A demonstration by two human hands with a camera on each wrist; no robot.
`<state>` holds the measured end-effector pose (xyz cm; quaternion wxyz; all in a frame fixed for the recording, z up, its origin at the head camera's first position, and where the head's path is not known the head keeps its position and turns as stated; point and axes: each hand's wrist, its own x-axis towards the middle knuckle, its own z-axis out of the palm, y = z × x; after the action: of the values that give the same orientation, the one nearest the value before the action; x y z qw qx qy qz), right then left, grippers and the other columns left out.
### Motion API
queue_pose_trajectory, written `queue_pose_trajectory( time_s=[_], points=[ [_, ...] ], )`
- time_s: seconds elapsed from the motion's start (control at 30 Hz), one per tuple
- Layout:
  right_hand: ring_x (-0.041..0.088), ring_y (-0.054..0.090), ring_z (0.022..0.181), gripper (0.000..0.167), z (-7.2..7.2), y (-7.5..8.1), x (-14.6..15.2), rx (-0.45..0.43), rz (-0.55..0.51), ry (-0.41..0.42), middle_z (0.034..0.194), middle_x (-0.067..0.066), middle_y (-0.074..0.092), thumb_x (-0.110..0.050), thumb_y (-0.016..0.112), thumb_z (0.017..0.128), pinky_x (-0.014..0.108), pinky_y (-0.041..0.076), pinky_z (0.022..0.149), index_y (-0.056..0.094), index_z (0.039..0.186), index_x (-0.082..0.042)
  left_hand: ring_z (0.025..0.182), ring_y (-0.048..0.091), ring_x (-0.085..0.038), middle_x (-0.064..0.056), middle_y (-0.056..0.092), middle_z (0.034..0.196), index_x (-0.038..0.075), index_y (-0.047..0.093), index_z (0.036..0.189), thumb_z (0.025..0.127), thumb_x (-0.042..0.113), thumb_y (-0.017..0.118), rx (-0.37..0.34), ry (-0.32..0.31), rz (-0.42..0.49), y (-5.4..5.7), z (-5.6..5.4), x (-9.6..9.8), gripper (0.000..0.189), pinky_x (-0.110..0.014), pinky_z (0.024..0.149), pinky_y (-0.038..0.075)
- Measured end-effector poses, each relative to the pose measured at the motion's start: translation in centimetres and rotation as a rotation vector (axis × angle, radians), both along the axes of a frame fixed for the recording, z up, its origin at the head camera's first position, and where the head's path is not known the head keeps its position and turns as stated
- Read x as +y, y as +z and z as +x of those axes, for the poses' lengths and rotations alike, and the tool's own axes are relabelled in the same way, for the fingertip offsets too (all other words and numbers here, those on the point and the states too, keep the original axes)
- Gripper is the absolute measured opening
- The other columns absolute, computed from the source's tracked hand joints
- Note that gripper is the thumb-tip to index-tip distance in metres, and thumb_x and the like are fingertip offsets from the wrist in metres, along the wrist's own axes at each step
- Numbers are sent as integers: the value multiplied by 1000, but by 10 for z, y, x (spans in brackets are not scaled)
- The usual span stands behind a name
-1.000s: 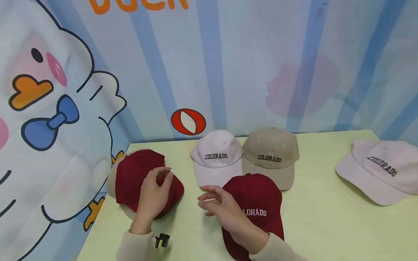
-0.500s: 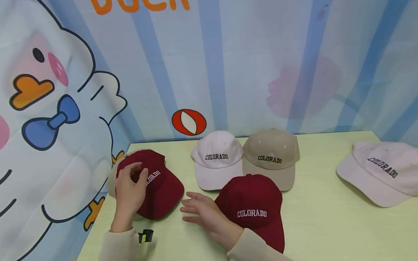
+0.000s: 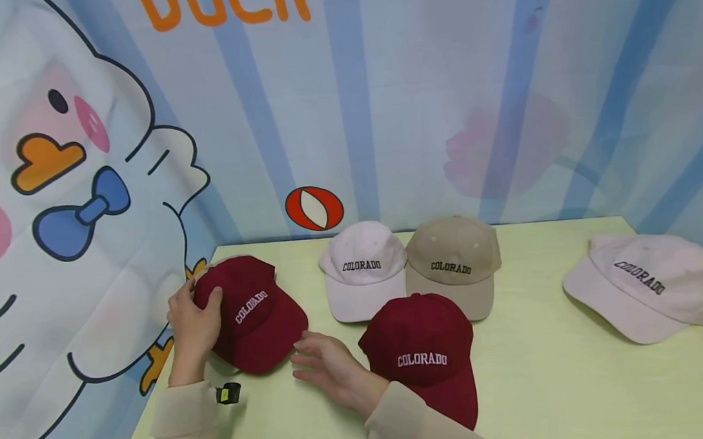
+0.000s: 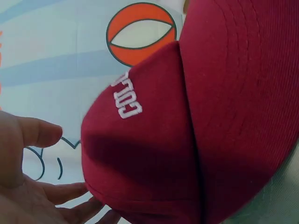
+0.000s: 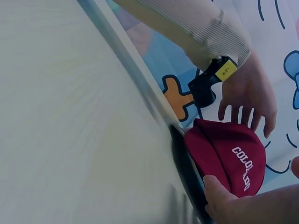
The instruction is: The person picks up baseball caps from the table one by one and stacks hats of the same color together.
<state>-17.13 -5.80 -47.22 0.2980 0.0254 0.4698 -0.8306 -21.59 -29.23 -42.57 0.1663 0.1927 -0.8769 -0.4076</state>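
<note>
At the left of the head view lies a dark red baseball cap (image 3: pixel 257 326) with white COLORADO lettering, its brim toward the right front. Pale cap edges peek out from under it. My left hand (image 3: pixel 193 320) is at the back of its crown; in the left wrist view the thumb (image 4: pixel 44 133) stands apart from the fabric while other fingertips reach its rear edge. My right hand (image 3: pixel 337 374) is at the brim, fingers slightly bent; whether they touch it is hard to tell. Another dark red cap (image 3: pixel 425 351) sits behind my right forearm.
A white cap (image 3: pixel 364 271) and a khaki cap (image 3: pixel 451 265) stand side by side at the table's back. A further white cap (image 3: pixel 646 285) lies at the far right. The pale yellow table (image 3: pixel 543 381) meets a cartoon-printed backdrop (image 3: pixel 390 104).
My left hand has moved left from above the red cap's brim to the back of its crown, uncovering the lettering. My right hand has shifted left, from the other red cap to this cap's brim.
</note>
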Motion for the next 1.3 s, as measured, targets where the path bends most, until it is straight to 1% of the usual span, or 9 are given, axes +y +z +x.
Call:
queue_pose_trajectory(
  time_s=[0.1, 0.23, 0.4, 0.6, 0.83, 0.97, 1.03, 1.2, 1.3],
  points=[
    [52, 37, 147, 81, 2, -1, -3, -4, -18, 14, 160, 36, 28, -12, 56, 92, 59, 37, 119, 17, 160, 10, 141, 32, -51, -33, 36, 156, -2, 31, 160, 107, 31, 49, 0, 5, -10, -3, -1, -2, 65, -71, 112, 34],
    [51, 39, 147, 82, 4, -3, -5, -9, -24, 19, 160, 38, 29, -11, 56, 92, 58, 39, 118, 16, 160, 10, 138, 35, -51, -33, 41, 152, -2, 36, 158, 108, 33, 47, 9, 19, 0, -5, -3, -2, 62, -71, 109, 36],
    [50, 41, 146, 82, 4, -5, -5, -16, -33, 14, 159, 38, 31, -10, 56, 92, 56, 40, 118, 15, 160, 11, 133, 41, -50, -34, 44, 147, -3, 40, 155, 109, 38, 43, 13, 25, 24, -4, -6, -1, 62, -70, 110, 39],
    [50, 41, 146, 82, 5, -5, -4, -22, -44, 15, 160, 39, 29, -9, 55, 92, 56, 40, 118, 14, 159, 11, 130, 48, -48, -32, 48, 148, -4, 42, 153, 109, 48, 37, 4, 58, 125, 0, -7, 3, 68, -67, 112, 39],
    [51, 39, 147, 82, 7, -3, -2, -2, -60, 23, 162, 37, 25, -9, 55, 92, 57, 38, 119, 13, 160, 11, 129, 48, -43, -32, 50, 146, -5, 42, 152, 109, 50, 36, 21, 90, 218, 3, -5, 3, 69, -63, 114, 40],
    [51, 38, 148, 82, 8, 0, 1, 13, -68, 27, 164, 34, 23, -8, 54, 92, 58, 36, 120, 12, 160, 11, 129, 48, -40, -30, 48, 146, -4, 39, 152, 107, 58, 38, 9, 101, 280, 8, -4, 3, 77, -60, 114, 41],
    [51, 39, 147, 82, 9, 2, 2, 28, -65, 26, 163, 33, 27, -8, 53, 92, 58, 36, 120, 12, 160, 11, 129, 48, -37, -28, 48, 147, -2, 37, 153, 104, 62, 39, -9, 106, 315, 11, -3, 4, 81, -59, 115, 42],
    [47, 46, 142, 75, 10, 7, 7, 72, -50, 18, 146, 30, 45, -9, 49, 95, 58, 38, 119, 16, 159, 11, 129, 47, -32, -23, 46, 151, 3, 33, 157, 101, 68, 41, -39, 96, 393, 21, 0, 8, 86, -56, 116, 42],
    [44, 50, 139, 73, 10, 10, 10, 84, -47, 17, 140, 28, 46, -10, 47, 96, 58, 38, 119, 16, 159, 11, 122, 48, -26, -19, 50, 145, 4, 39, 155, 101, 70, 40, -55, 78, 397, 26, 0, 10, 85, -47, 109, 47]
  ],
)
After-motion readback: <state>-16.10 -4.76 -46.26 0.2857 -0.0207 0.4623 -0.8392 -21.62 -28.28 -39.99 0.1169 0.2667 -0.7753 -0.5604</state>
